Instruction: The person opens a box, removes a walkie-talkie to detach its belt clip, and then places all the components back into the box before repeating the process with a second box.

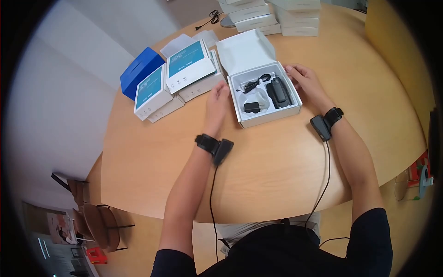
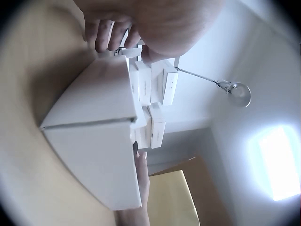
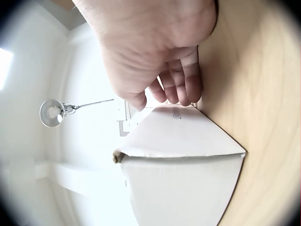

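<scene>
An open white box (image 1: 272,118) lies on the table with its lid (image 1: 246,51) folded back. In its tray are a black handheld device (image 1: 278,93), a coiled black cable (image 1: 252,85) and a black power adapter (image 1: 251,107) in clear plastic. My left hand (image 1: 218,102) is beside the box's left wall, fingers slightly bent in the left wrist view. On the opposite side, my right hand (image 1: 309,85) has its fingertips at the box's right wall near the back corner. In the right wrist view its fingers (image 3: 175,87) bend loosely beside the white wall (image 3: 183,186).
Left of the open box stand several white boxes with teal tops (image 1: 187,60) and a blue box (image 1: 140,71). White boxes (image 1: 300,21) are stacked at the back, near a black cable (image 1: 213,17). Wrist camera cables trail over the table's front edge.
</scene>
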`<state>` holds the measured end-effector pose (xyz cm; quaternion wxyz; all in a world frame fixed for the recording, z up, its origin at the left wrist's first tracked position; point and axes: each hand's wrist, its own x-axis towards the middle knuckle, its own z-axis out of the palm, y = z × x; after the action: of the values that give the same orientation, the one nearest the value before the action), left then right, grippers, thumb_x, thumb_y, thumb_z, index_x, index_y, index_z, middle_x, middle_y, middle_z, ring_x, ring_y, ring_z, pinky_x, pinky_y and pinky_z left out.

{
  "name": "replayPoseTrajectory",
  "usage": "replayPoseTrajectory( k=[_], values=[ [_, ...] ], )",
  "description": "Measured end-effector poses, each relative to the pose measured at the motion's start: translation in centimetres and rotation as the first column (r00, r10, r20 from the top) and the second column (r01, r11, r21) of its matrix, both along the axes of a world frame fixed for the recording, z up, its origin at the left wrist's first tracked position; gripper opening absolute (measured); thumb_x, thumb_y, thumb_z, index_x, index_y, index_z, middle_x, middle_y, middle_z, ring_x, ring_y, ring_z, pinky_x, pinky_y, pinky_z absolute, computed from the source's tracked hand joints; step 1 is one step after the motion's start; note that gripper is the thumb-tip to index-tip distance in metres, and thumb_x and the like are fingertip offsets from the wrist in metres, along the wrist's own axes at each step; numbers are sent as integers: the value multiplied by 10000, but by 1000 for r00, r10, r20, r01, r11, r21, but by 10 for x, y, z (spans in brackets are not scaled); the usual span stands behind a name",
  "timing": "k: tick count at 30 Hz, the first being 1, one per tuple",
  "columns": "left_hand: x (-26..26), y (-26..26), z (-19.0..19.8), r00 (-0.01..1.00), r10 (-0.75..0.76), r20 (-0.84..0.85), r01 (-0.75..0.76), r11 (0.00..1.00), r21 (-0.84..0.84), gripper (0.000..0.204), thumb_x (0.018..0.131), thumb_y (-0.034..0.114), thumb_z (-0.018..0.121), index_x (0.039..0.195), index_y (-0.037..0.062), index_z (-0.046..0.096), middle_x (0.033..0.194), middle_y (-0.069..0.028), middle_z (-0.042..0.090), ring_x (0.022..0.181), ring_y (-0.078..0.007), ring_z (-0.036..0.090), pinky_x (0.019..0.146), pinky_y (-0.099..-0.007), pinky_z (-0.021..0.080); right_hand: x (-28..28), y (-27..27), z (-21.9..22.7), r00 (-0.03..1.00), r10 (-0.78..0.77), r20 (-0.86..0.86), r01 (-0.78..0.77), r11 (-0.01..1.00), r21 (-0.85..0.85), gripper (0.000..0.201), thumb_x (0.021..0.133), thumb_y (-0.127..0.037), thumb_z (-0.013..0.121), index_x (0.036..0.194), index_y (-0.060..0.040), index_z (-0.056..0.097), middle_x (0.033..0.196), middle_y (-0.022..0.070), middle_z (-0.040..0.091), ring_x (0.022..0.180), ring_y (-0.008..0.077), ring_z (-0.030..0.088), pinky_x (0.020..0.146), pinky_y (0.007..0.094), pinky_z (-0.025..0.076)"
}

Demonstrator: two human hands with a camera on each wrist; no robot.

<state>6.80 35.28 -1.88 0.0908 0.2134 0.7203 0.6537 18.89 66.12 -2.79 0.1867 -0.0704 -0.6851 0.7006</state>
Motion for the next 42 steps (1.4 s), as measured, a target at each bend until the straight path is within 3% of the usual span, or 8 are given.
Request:
replayPoseTrajectory(
  k=[8,12,16,19,23,29,36,42],
  values=[
    [-52,30,11,986,-52,156,65,995,-75,435,1126,410,567,1327,46,694,1214,-31,728,1059,-109,652,941,-274,498,-4,-2,-4,972,192,-136,-208,971,-118,447,1157,-300,558,1504,-22,604,1308,24,713,1130,79,660,989,268,542],
    [-44,39,21,958,-75,276,65,997,43,524,1151,492,504,1343,37,679,1202,-36,727,1055,-126,651,925,-272,514,-5,1,-6,981,167,-101,-172,984,-47,449,1160,-298,555,1505,-15,602,1265,-1,708,1058,56,633,949,249,533],
    [-57,41,24,910,-78,408,41,994,100,680,1146,580,448,1444,-9,610,1316,-81,709,1147,-165,651,1033,-307,523,-2,-3,-1,990,118,-81,-121,992,-28,454,1160,-339,547,1500,-47,618,1213,-26,711,1009,38,605,926,238,510],
    [-66,43,27,880,-66,469,38,997,69,714,1137,604,446,1475,-10,584,1375,-103,684,1173,-193,645,1077,-341,515,-3,-3,-1,986,125,-107,-131,990,-56,468,1154,-366,550,1464,-25,632,1231,31,719,1047,87,676,957,254,553],
    [-67,44,28,906,-129,404,104,991,81,716,1107,650,490,1427,20,610,1284,-93,693,1117,-184,627,1026,-348,501,-6,1,-3,990,103,-93,-107,994,-37,456,1153,-359,552,1451,-26,640,1216,23,716,1005,82,672,928,248,556],
    [-62,43,23,902,-178,392,109,975,192,621,1102,609,546,1392,64,624,1309,-94,685,1222,-206,613,1070,-342,479,-7,3,-4,989,115,-94,-121,991,-55,430,1158,-373,540,1430,-67,669,1184,-38,728,1000,28,620,888,224,504],
    [-61,34,34,904,-221,367,133,959,251,620,1061,637,605,1357,94,646,1279,-100,668,1197,-230,613,1055,-419,511,-8,1,-7,987,93,-128,-106,990,-94,447,1149,-361,559,1412,-13,657,1168,33,710,1017,94,673,926,244,560],
    [-45,35,40,916,-253,311,170,948,270,635,1088,575,596,1533,131,506,1412,-79,605,1277,-237,566,1084,-439,490,-12,5,-10,992,80,-96,-86,994,-62,482,1164,-400,516,1451,-33,640,1241,47,745,1075,97,692,925,262,544]
  ],
)
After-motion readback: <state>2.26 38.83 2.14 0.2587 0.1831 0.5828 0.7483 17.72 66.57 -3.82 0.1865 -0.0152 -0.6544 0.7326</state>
